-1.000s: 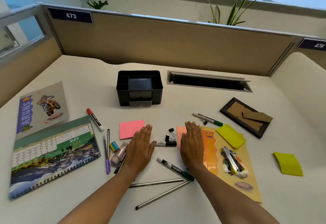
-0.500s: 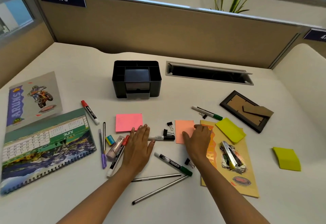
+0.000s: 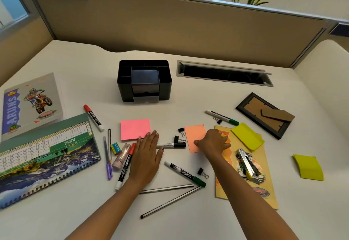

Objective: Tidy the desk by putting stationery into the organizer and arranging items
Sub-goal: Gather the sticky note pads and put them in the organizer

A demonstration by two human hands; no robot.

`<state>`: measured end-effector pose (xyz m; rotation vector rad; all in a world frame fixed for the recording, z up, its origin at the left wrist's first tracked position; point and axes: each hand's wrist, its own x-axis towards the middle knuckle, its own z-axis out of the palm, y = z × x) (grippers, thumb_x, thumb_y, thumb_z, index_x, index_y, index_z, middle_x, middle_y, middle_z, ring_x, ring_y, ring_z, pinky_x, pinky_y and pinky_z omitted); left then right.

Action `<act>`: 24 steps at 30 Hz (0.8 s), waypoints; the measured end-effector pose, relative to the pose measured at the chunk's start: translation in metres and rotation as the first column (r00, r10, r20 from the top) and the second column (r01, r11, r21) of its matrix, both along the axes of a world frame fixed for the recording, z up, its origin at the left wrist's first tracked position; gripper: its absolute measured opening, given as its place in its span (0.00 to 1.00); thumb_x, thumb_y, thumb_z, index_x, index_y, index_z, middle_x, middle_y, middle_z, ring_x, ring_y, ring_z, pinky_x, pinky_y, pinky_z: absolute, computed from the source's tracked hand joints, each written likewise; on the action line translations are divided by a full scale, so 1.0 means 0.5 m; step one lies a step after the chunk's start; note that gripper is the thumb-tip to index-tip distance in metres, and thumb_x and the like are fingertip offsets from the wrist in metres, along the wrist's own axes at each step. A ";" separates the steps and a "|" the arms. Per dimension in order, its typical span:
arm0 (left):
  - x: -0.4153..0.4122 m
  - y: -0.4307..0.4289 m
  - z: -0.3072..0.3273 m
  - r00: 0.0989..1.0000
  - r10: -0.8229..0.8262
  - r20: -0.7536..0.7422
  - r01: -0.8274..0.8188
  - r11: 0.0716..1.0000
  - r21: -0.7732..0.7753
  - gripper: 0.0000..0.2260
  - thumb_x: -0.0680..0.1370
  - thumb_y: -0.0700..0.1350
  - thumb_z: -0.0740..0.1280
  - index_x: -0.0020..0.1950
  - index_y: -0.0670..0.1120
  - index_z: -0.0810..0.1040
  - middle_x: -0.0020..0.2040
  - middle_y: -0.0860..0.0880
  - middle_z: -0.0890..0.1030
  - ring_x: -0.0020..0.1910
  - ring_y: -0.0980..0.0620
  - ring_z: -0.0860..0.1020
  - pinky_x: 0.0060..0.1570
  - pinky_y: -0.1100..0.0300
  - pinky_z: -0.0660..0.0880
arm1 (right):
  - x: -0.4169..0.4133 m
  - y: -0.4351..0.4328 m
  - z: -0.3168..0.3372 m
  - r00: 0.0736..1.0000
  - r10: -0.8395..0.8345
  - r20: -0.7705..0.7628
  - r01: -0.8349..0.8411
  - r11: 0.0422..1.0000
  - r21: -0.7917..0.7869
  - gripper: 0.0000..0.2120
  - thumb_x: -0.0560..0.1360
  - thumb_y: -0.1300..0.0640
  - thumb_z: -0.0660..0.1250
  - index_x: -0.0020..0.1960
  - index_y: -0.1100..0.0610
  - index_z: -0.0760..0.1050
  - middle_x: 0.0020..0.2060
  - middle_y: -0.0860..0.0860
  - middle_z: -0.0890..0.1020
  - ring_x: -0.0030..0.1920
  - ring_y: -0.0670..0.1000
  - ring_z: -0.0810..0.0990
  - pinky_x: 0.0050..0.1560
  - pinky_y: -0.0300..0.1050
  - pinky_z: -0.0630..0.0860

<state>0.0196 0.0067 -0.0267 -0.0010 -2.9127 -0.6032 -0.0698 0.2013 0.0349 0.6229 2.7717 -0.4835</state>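
Notes left hand (image 3: 146, 156) flat on tabletop (image 3: 75, 66), in front of organizer (image 3: 144, 81), fingers straight, holding nothing. Notes right hand (image 3: 212, 143), in front and to right of organizer, fingers curled onto orange sticky pad (image 3: 194, 135). Judges pad light, thin, bendable, apt to slide; advises pinching a free edge, thumb underneath.

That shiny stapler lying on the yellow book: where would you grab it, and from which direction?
Pinch the stapler across its two long sides near mid-length, coming straight down from above. It lies on the yellow book, long and narrow, with bare cover along both sides, so fingers should fit there. A grip at either end would likely let it tip.
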 end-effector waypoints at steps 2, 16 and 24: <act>-0.002 0.000 0.001 1.000 -0.001 0.006 0.001 1.000 0.000 0.27 0.80 0.58 0.42 0.74 0.47 0.63 0.74 0.51 0.64 0.74 0.52 0.59 0.74 0.53 0.49 | -0.009 -0.010 -0.001 0.999 -0.013 0.044 0.012 1.000 0.013 0.27 0.70 0.53 0.73 0.64 0.61 0.69 0.65 0.59 0.71 0.69 0.63 0.62 0.66 0.56 0.59; -0.006 -0.011 0.004 0.994 -0.066 0.085 0.065 0.998 0.010 0.31 0.76 0.61 0.43 0.77 0.49 0.52 0.77 0.53 0.51 0.76 0.56 0.45 0.74 0.56 0.39 | 0.012 -0.017 -0.011 0.957 0.244 -0.158 -0.217 0.961 0.170 0.09 0.76 0.62 0.63 0.56 0.59 0.69 0.54 0.59 0.79 0.61 0.60 0.69 0.60 0.52 0.60; -0.032 -0.042 0.097 0.968 -0.141 0.208 0.023 0.874 0.486 0.25 0.79 0.50 0.62 0.74 0.50 0.59 0.75 0.57 0.54 0.75 0.57 0.48 0.74 0.57 0.51 | 0.053 -0.001 0.035 0.838 -0.004 -0.546 -0.206 0.923 -0.324 0.09 0.76 0.59 0.67 0.55 0.57 0.73 0.47 0.52 0.79 0.51 0.56 0.76 0.54 0.49 0.71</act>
